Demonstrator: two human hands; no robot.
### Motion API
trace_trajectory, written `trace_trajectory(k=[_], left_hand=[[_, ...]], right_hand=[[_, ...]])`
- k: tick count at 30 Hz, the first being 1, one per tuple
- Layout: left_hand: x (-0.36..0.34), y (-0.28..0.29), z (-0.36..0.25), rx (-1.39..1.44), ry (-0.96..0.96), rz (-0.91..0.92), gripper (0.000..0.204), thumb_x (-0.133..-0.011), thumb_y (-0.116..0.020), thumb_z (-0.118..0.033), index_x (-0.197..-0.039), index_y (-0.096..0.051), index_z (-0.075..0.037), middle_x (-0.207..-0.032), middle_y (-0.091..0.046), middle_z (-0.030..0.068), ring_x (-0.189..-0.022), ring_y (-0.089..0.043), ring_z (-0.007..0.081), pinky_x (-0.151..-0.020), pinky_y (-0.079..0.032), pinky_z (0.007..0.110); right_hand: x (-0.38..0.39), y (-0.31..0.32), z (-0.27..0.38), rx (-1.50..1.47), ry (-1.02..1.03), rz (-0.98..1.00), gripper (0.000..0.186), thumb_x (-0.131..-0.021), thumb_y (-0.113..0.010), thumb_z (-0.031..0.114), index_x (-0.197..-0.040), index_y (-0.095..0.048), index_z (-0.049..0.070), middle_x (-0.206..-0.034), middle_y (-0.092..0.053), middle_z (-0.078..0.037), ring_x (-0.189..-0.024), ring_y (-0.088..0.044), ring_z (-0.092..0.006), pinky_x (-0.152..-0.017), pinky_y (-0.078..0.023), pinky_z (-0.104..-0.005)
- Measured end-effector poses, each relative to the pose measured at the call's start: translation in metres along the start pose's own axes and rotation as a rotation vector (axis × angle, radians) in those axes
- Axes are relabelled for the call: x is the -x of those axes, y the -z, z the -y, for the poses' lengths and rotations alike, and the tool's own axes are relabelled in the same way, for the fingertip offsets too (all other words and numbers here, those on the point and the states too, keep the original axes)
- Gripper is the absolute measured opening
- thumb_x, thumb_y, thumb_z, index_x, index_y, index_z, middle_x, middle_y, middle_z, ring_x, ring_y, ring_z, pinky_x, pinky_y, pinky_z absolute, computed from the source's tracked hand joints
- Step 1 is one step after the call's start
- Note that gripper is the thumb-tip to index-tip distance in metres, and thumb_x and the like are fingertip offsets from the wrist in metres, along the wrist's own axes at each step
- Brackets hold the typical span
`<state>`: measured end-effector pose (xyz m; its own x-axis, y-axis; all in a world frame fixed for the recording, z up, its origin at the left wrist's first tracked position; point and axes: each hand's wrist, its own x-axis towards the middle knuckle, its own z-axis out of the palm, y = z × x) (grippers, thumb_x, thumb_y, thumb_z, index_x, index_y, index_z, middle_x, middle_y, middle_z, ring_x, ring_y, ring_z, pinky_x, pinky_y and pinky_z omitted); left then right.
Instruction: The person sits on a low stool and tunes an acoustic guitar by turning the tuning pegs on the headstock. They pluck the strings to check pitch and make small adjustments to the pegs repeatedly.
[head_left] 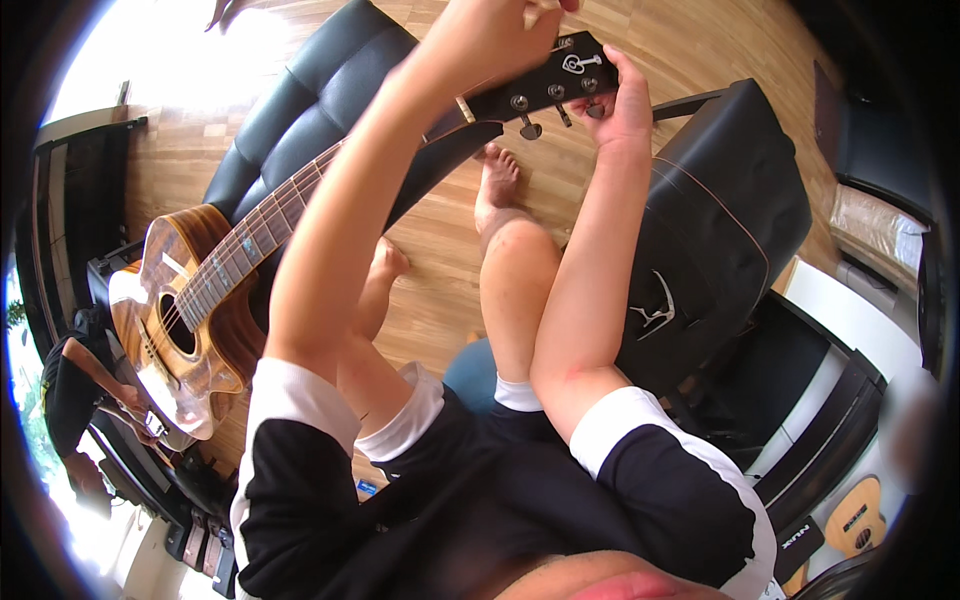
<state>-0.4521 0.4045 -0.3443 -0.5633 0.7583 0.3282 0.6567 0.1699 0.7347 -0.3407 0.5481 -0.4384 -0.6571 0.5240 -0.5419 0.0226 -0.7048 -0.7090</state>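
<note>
An acoustic guitar lies across my lap, its glossy wooden body (170, 320) at the left and its neck (260, 225) rising to the black headstock (550, 85) at the top. My left hand (500, 35) reaches over the headstock's upper edge with fingers pinched together. What they pinch is cut off by the frame. My right hand (622, 105) wraps around the far end of the headstock, fingers beside the silver tuning pegs (527, 115). My bare knees and feet (497, 175) show below the neck.
A black leather sofa (310, 100) stands on the wooden floor (440, 230) behind the guitar. A black padded guitar bag (720, 220) leans at the right. A small guitar (855, 515) sits at lower right. Another person (75, 390) is at the far left.
</note>
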Motion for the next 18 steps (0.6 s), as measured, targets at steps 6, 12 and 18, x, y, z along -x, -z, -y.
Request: trace_trajectory(k=[6, 12, 18], left_hand=[[0.165, 0.029, -0.014, 0.764, 0.443, 0.807, 0.024, -0.095, -0.06, -0.017, -0.102, -0.065, 0.006, -0.092, -0.067, 0.0078, -0.087, -0.064, 0.0148, -0.08, -0.052, 0.029], [0.218, 0.035, 0.026, 0.871, 0.751, 0.001, 0.031, -0.097, -0.059, -0.019, -0.117, -0.062, 0.005, -0.113, -0.066, 0.0142, -0.108, -0.061, 0.0225, -0.098, -0.048, 0.036], [0.204, 0.012, 0.032, 1.487, 0.626, -0.544, 0.029, -0.099, -0.056, -0.018, -0.12, -0.06, 0.001, -0.116, -0.065, 0.0121, -0.109, -0.062, 0.0224, -0.097, -0.051, 0.037]], right_hand=[[-0.002, 0.014, -0.013, -0.157, -0.2, 0.15, 0.034, -0.086, -0.062, 0.039, -0.097, -0.066, 0.007, -0.081, -0.066, -0.005, -0.066, -0.06, -0.0171, -0.053, -0.047, -0.0291], [-0.001, 0.015, -0.015, -0.243, -0.104, 0.227, 0.032, -0.091, -0.059, 0.032, -0.101, -0.066, 0.003, -0.09, -0.07, -0.011, -0.078, -0.067, -0.0207, -0.063, -0.054, -0.0317], [-0.018, 0.03, -0.027, -0.324, -0.109, 0.412, 0.038, -0.094, -0.051, 0.028, -0.114, -0.062, -0.003, -0.111, -0.069, -0.017, -0.099, -0.067, -0.0293, -0.087, -0.055, -0.0436]])
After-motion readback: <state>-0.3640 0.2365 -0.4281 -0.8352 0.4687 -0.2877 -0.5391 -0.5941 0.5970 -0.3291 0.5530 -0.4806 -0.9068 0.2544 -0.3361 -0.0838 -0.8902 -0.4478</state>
